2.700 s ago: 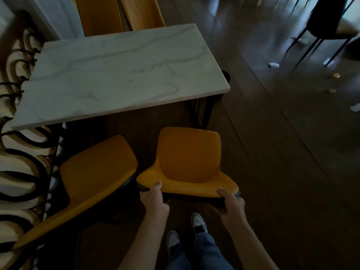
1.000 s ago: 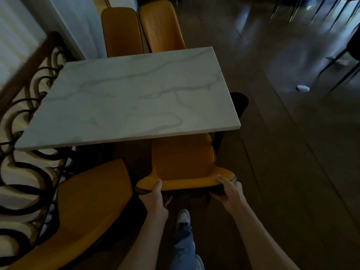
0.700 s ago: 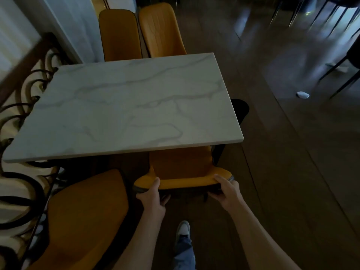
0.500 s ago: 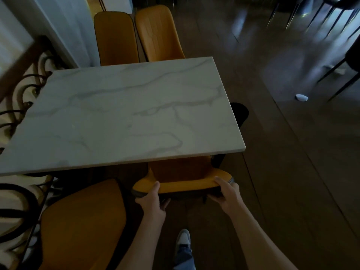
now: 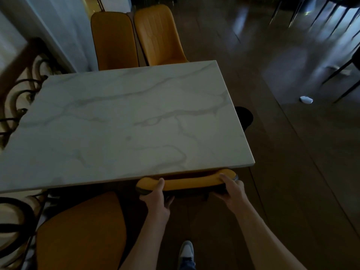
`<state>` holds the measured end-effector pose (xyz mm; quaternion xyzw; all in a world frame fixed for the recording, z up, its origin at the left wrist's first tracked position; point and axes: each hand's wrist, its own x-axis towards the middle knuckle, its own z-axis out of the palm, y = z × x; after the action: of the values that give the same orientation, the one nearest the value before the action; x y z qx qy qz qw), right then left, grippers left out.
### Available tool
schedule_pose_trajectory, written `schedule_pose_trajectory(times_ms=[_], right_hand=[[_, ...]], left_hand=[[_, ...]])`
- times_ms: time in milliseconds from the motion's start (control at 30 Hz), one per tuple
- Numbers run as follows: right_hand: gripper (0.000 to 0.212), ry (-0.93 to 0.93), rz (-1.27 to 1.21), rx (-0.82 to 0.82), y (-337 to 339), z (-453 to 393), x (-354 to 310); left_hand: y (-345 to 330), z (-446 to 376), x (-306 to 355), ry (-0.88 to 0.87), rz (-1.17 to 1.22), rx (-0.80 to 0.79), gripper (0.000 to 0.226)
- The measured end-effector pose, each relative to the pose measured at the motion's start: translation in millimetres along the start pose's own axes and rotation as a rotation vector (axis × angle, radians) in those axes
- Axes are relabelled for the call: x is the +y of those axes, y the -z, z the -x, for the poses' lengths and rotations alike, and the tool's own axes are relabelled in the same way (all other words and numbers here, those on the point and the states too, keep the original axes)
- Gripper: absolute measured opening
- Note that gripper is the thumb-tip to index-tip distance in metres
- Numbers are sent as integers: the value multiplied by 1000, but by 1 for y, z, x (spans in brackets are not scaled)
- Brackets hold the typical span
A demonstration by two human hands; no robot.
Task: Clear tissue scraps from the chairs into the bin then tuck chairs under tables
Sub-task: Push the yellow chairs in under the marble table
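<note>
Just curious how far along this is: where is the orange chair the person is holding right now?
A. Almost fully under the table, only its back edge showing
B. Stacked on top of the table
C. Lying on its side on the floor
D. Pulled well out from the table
A: only the back edge of the chair shows past the table edge, gripped by the left hand and right hand.

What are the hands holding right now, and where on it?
Both hands grip the orange chair by the top edge of its backrest: left hand near the left end, right hand near the right end.
</note>
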<state>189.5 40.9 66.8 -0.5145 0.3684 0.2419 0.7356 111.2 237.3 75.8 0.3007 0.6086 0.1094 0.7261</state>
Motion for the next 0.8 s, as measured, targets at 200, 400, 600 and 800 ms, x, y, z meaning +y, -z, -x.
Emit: schedule_pose_trajectory(times_ms=[200,400,600,800], right_hand=[[46,-2,15,1,0,-1,0],[38,-5,88,8,3,7,0],[62,147,273,22,13,28,3],[60,499,580,-29,15,72,-3]], left_hand=[[-3,-4,-3,-13,-5,11,90],[3,2,0,-16,-48,-15,87],[18,13,6,-187,-171,18,102],[42,47,8,-472,-365,-76,97]])
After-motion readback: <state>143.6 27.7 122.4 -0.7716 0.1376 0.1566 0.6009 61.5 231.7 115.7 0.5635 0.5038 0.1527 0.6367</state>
